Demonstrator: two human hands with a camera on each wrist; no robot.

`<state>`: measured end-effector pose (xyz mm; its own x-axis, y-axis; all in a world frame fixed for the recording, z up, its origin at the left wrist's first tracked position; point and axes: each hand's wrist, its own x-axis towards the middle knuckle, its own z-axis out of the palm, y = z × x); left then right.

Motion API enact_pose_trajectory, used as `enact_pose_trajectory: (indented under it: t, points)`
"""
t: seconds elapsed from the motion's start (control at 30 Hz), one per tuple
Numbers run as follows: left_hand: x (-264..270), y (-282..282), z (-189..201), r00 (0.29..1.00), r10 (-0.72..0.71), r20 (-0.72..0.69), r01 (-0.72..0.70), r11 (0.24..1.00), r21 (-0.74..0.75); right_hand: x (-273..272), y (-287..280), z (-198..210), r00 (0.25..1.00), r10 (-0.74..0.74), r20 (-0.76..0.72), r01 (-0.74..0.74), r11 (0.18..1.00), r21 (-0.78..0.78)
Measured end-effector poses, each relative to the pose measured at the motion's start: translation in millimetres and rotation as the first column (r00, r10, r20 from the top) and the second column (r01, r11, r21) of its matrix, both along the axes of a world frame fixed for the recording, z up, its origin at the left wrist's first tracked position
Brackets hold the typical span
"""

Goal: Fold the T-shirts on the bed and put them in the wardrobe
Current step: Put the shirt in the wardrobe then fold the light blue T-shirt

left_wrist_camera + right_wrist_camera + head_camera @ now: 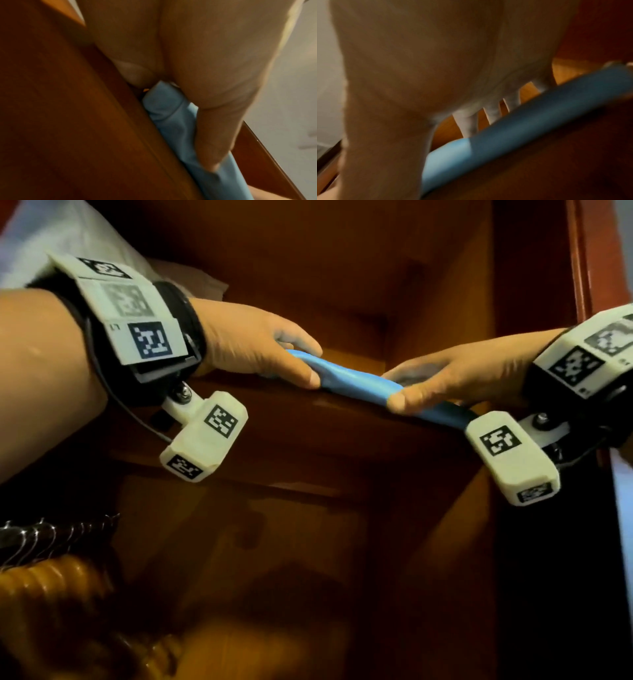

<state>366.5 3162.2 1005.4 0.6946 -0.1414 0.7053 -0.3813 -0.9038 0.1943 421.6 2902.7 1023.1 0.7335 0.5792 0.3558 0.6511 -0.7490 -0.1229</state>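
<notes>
A folded light-blue T-shirt [352, 383] lies along the front edge of a wooden wardrobe shelf [301, 419]. My left hand [310, 361] pinches its left end, fingers on top and thumb at the front. At the right end my right hand [397, 388] grips it the same way. In the left wrist view the blue T-shirt [171, 121] is pressed between my thumb and the shelf's wood. The blurred right wrist view shows the T-shirt [522, 128] as a flat blue band, with my fingers [465, 121] reaching over its top.
The wardrobe's inner walls [445, 285] close in the shelf at the back and right; a red-brown side panel [582, 268] stands at the right. A lower compartment [274, 542] opens below. White bedding [68, 234] shows top left, a dark patterned cloth [51, 535] lower left.
</notes>
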Motion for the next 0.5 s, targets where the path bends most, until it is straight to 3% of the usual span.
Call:
enact_pose_trajectory:
  t: [0.2,0.33,0.5]
  points:
    - [9,2,7,0.995,-0.096,0.005,0.096,0.994,-0.050,24,8,5,0.963,-0.143,0.230,0.169,0.981,-0.095]
    - [14,3,16,0.989,-0.150,0.006,0.150,0.981,-0.122,18,-3,14,0.989,-0.083,0.123,0.078,0.996,0.048]
    - [25,4,24,0.987,-0.158,0.033,0.159,0.921,-0.354,17,-8,28,0.989,-0.107,0.104,0.086,0.978,0.190]
